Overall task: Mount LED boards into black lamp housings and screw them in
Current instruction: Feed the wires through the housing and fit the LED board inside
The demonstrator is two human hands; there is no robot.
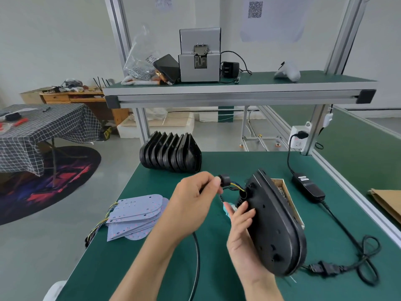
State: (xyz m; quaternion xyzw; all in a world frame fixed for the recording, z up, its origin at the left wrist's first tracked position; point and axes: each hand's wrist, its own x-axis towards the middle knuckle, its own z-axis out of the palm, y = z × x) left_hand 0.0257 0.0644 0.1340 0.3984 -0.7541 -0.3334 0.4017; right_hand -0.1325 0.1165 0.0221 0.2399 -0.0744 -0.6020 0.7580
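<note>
My right hand (244,233) grips a black lamp housing (280,227) tilted on edge above the green table (152,268), its back side facing me. Coloured wires (235,189) come out of a hole in the housing's back and end in a black round connector (224,180). My left hand (193,205) pinches that connector between thumb and fingers, just left of the housing. A fanned stack of pale LED boards (134,216) with wire tails lies at the table's left edge. A row of black housings (171,152) stands on edge at the far left of the table.
A small box of screws (286,192) sits behind the held housing. A black power adapter (308,186) with a looped cable (366,263) lies to the right. A screw feeder machine (199,55) stands on the upper shelf. A brown paper bag (386,200) lies far right.
</note>
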